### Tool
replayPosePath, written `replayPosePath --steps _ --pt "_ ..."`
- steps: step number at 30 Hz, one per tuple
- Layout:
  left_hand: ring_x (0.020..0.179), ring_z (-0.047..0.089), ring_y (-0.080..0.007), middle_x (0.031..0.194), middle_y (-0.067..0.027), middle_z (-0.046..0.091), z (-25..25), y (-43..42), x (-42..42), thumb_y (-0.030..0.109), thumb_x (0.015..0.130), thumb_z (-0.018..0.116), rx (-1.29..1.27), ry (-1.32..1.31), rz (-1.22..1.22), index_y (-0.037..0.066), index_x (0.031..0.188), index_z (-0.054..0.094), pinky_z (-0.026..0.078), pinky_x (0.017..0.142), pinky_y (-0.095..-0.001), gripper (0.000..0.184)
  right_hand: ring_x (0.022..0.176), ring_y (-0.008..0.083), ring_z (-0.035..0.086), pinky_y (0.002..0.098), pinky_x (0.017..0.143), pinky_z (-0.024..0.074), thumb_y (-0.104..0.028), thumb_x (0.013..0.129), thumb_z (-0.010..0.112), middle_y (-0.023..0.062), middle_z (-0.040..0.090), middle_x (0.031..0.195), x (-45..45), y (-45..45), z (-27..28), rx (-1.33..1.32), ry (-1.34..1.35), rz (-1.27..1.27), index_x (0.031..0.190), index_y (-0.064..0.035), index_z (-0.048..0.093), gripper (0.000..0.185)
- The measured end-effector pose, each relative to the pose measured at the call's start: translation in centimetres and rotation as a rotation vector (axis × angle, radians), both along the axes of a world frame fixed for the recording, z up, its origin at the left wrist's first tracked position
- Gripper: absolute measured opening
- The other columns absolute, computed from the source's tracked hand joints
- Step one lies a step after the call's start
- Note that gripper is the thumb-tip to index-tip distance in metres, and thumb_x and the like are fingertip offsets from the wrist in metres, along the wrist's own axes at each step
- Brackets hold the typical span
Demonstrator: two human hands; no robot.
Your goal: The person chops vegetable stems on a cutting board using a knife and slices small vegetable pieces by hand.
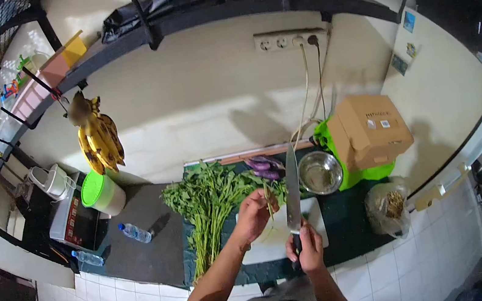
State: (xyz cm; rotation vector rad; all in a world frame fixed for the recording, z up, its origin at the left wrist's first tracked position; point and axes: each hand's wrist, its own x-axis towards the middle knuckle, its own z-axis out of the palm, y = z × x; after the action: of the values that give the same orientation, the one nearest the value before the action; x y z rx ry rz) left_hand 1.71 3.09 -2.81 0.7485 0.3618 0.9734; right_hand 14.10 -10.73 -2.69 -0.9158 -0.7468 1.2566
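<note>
My right hand (309,248) is closed around the black handle of a large kitchen knife (291,189), its broad blade pointing up and away from me. Between the fingers of my left hand (253,213) is a thin green stem (269,199), held just left of the blade. Both hands are above a white cutting board (279,247), which they partly cover. A big bunch of leafy greens (208,201) lies left of the board, stems towards me. Purple eggplants (265,167) lie behind the board, beside a shiny metal bowl (320,173).
A cardboard box (373,126) sits on a bright green bag (353,179) at the right. Near the front right is a clear plastic bag (388,208). Bananas (99,139) hang at the left, above a green-lidded container (102,194) and a water bottle (137,233). A shelf (204,17) overhangs the counter.
</note>
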Motion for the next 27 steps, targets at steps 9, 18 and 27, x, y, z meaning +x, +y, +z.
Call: replayPosePath --steps 9,18,27 --pt "0.078 0.048 -0.0151 0.083 -0.0014 0.049 3.9 -5.2 0.5 0.019 0.084 0.062 0.127 -0.073 0.042 0.007 0.092 0.052 0.040 0.072 -0.0312 0.017 0.042 0.0090 0.041 0.0233 0.040 0.0332 -0.039 0.104 0.035 0.0054 0.049 0.055 2.7 -0.9 8.3 0.092 -0.124 0.117 0.138 0.0006 0.042 0.052" --pt "0.080 0.057 -0.0150 0.087 -0.0069 0.060 5.5 -7.8 5.0 0.006 0.093 0.049 0.104 -0.037 0.122 0.003 0.104 0.053 0.044 0.075 -0.0297 0.012 0.040 0.0089 0.040 0.0224 0.039 0.0323 -0.044 0.104 0.035 0.0054 0.049 0.055 7.0 0.0 8.5 0.159 0.042 0.263 0.113 0.0001 0.052 0.048" --pt "0.084 0.053 -0.0113 0.095 -0.0034 0.058 7.6 -8.8 8.1 0.006 0.097 0.050 0.084 0.140 0.302 0.005 0.114 0.055 0.043 0.074 -0.0273 0.018 0.042 0.0081 0.042 0.0226 0.040 0.0345 -0.040 0.104 0.035 0.0051 0.052 0.058 10.3 1.1 9.4 0.181 0.149 0.299 0.132 -0.0028 0.049 0.049"
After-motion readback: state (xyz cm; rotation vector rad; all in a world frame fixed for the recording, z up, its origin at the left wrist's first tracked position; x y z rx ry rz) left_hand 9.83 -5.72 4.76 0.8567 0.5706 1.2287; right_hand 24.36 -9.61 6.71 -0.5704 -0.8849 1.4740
